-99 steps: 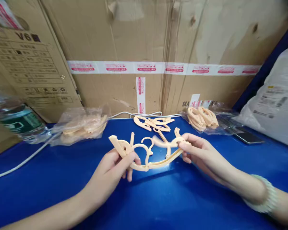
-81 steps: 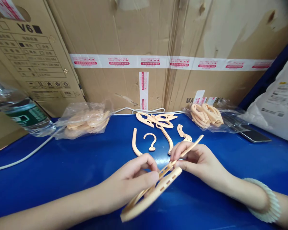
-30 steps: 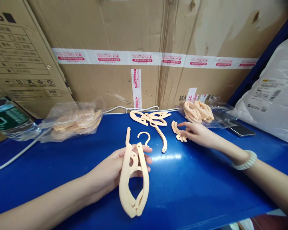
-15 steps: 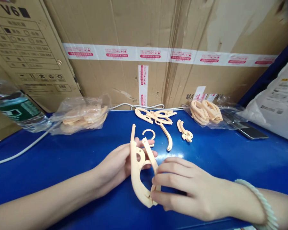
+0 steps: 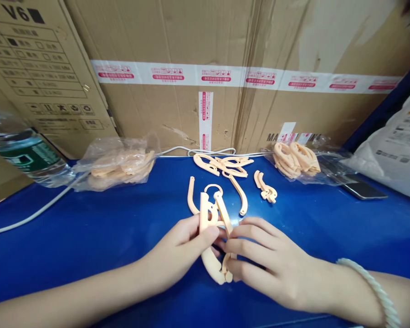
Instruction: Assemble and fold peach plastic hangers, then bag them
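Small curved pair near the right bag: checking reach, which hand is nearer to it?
Right. The right hand lies straight toward the camera from the curved pair; the left hand is farther left, past the folded hanger.

Single camera on my head, facing forward and down, close above my left hand (image 5: pixel 177 248) and right hand (image 5: pixel 269 269), blue table (image 5: pixel 89 228) below, boxes (image 5: pixel 177 114) straight ahead

Bare: left hand (image 5: pixel 177 253), right hand (image 5: pixel 269 269), forearms to frame edge. Right wrist, lower right of frame: bracelet (image 5: pixel 379 291) of pale, rounded beads.
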Tool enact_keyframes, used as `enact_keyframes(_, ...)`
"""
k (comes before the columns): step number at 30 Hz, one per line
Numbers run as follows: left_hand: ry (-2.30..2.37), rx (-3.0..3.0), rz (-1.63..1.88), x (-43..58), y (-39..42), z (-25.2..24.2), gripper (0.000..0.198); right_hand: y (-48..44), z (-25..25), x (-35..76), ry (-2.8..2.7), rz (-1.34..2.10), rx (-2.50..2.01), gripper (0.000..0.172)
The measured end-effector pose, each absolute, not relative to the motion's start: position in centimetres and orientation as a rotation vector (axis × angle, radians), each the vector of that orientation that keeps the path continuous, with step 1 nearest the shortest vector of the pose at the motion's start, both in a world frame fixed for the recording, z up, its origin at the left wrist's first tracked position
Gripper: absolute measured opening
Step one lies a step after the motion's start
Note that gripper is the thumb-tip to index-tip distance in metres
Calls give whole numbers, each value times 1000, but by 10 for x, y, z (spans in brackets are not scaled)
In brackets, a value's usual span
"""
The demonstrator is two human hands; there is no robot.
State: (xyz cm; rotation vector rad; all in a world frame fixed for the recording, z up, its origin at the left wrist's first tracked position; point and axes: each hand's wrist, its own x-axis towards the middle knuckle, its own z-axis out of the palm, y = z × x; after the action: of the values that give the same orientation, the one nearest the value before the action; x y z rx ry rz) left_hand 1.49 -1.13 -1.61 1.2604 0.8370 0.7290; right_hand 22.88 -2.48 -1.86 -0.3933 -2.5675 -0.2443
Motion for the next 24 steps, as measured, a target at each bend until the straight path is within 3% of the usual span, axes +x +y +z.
enact_keyframes(11,945,1412,798,12,-21,-19,36,-26,-29,232,-2583,-312,-654,25)
enact_keyframes(24,844,1131,838,12,-20,-28,43,-22,-24,235,-2558,-433,-702,37)
